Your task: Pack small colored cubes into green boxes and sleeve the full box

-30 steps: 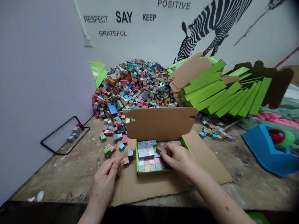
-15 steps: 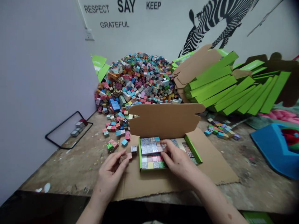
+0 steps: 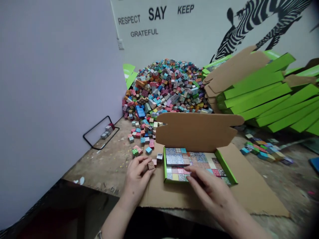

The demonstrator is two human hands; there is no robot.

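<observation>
Between thumb and fingers, my left hand [image 3: 138, 175] grips a small brown speckled cube [image 3: 151, 165] left of the open box. A pink block [image 3: 155, 162] and a grey-white cube [image 3: 159, 156] lie beside it. My right hand [image 3: 209, 186] hovers over the front of the green-edged box [image 3: 227, 167], thumb and forefinger apart, with nothing seen between them. Patterned blocks fill much of the box; a blue-and-white group [image 3: 175, 157] stands higher at its left. The brown lid [image 3: 196, 131] is raised at the back.
A large heap of blocks [image 3: 166, 86] rises behind the box. Green flattened boxes [image 3: 261, 96] are stacked at the right. A black frame [image 3: 93, 126] with a few blocks is at the left. Cardboard [image 3: 251, 189] lies under the box.
The view has turned left, so the scene sits further right. My right hand has drawn back from the blue-and-white group toward the box's front. My left hand still holds the brown cube.
</observation>
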